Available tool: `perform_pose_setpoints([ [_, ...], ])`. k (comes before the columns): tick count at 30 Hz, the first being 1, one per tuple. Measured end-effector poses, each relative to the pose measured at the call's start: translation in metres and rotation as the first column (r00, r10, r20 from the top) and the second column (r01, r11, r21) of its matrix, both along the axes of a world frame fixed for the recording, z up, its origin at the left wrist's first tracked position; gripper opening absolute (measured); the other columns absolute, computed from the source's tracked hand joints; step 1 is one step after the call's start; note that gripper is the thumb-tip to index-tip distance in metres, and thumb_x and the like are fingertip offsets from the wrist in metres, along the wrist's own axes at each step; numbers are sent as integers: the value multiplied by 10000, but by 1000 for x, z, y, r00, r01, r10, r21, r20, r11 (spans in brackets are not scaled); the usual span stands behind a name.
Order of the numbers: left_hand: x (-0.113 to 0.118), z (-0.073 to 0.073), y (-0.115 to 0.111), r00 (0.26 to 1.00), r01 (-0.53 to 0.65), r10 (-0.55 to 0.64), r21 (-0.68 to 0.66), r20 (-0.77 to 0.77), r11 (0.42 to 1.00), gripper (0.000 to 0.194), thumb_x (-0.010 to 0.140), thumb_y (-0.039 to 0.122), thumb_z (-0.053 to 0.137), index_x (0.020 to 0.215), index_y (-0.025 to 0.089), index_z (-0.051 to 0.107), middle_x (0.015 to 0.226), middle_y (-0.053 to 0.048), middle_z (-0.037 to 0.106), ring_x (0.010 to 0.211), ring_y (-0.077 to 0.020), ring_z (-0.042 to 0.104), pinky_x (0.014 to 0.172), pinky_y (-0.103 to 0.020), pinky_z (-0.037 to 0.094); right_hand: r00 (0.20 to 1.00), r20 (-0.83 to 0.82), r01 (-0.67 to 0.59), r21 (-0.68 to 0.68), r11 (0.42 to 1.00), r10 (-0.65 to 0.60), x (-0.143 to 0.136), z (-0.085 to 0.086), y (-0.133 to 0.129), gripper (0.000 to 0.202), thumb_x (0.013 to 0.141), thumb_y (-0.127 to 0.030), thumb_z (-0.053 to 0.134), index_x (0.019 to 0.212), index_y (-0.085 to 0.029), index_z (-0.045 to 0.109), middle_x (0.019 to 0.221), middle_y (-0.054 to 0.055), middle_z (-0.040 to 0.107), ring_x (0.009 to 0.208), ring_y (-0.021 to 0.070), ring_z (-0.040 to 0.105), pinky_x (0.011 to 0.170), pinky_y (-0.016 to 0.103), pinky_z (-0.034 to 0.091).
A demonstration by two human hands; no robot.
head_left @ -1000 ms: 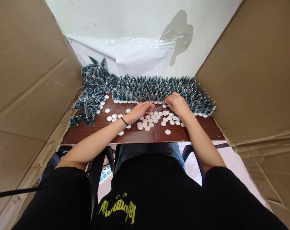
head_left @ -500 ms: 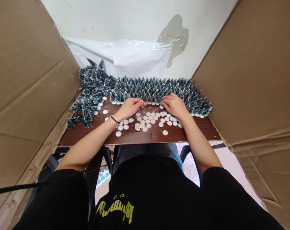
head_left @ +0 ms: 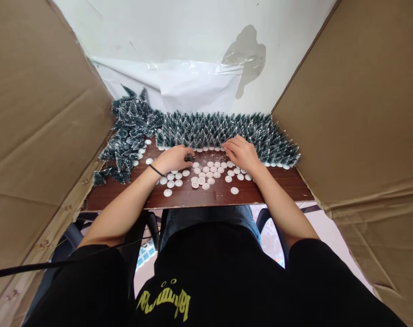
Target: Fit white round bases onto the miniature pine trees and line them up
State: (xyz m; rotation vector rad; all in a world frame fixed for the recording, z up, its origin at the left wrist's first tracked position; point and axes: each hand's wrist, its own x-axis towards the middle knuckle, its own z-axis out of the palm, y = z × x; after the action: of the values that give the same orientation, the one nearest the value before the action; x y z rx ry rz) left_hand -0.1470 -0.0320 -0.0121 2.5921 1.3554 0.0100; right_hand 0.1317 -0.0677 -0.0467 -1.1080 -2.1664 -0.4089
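Note:
My left hand (head_left: 174, 159) is above the table, left of centre, its thumb and fingers closed round a small dark green tree (head_left: 189, 157), mostly hidden by them. At the front edge of the upright snowy trees (head_left: 206, 129) is my right hand (head_left: 243, 154), with its fingers pressed together; what they hold, if anything, is hidden. White bases show along the front of the standing rows. Loose white discs (head_left: 209, 174) lie in groups on the table in front of both hands.
A heap of snowy trees (head_left: 127, 122) lies at the left end of the brown table (head_left: 145, 193). Behind stands a white wall (head_left: 192, 32). Brown sheets (head_left: 363, 91) close in both sides. A black cable (head_left: 29, 269) crosses at the lower left.
My left hand has moved left and slightly toward me, and a dark tree now shows between its fingers. My right hand has shifted a little left along the front row.

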Motion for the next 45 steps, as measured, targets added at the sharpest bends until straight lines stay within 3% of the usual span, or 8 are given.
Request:
perform_pose_setpoints([
  [7,12,0,-8,937,-62,50,24,346,998,186,841,321,631,880,168,730,877,-58,678,781,-172,596,770,-289,472,950,234,-220,35,975,206,-34,-16,-5,320,1044,-269,398,1106,-163,693,834,63,724,803,191,585,681,320,446],
  [12,26,7,-18,610,35,305,-410,732,911,156,888,300,623,874,149,658,769,-6,651,666,-101,591,730,-263,508,939,270,-242,77,967,213,-42,-16,-8,467,1032,-499,425,1214,-125,637,779,68,683,774,208,582,661,325,423],
  [17,38,-2,-22,399,196,555,-659,730,726,99,904,209,639,856,152,575,766,8,617,686,-80,633,793,-278,551,972,143,-204,114,972,187,-37,-14,-7,319,1042,-364,437,1134,-158,662,763,52,681,754,191,583,677,314,442],
  [20,38,-4,-20,464,158,541,-667,701,728,76,940,202,586,887,151,568,784,-13,635,713,-90,641,775,-276,546,987,34,-159,90,983,156,-33,-12,-7,259,1029,-295,445,1082,-189,676,836,66,704,781,192,593,704,327,473],
  [25,31,-7,-15,752,-27,191,-261,630,965,151,904,217,569,1024,152,635,940,-44,681,768,-124,585,768,-295,491,992,-86,-81,104,991,90,-27,-7,-7,277,1016,-267,417,1046,-219,688,869,76,699,811,212,603,744,372,509],
  [29,27,-10,-14,890,129,-87,-65,448,989,188,864,228,573,985,162,700,1008,-69,652,859,-171,584,848,-336,475,981,-183,-39,135,990,64,-24,-4,-7,280,1018,-276,418,994,-215,691,819,71,682,790,208,601,749,368,502],
  [33,28,-16,-14,884,323,-292,-27,366,946,196,856,294,602,949,174,725,1015,-86,630,1006,-230,568,958,-385,450,964,-246,-68,147,987,103,-23,-3,-6,278,1021,-273,416,959,-209,679,820,69,687,800,202,603,768,359,495],
  [45,26,-14,-14,878,353,-317,-36,358,935,250,858,396,642,954,177,713,976,-79,610,946,-220,549,909,-350,434,951,-296,-73,70,995,90,-24,-4,-6,279,1011,-293,422,936,-216,680,828,72,696,802,208,612,776,379,492],
])
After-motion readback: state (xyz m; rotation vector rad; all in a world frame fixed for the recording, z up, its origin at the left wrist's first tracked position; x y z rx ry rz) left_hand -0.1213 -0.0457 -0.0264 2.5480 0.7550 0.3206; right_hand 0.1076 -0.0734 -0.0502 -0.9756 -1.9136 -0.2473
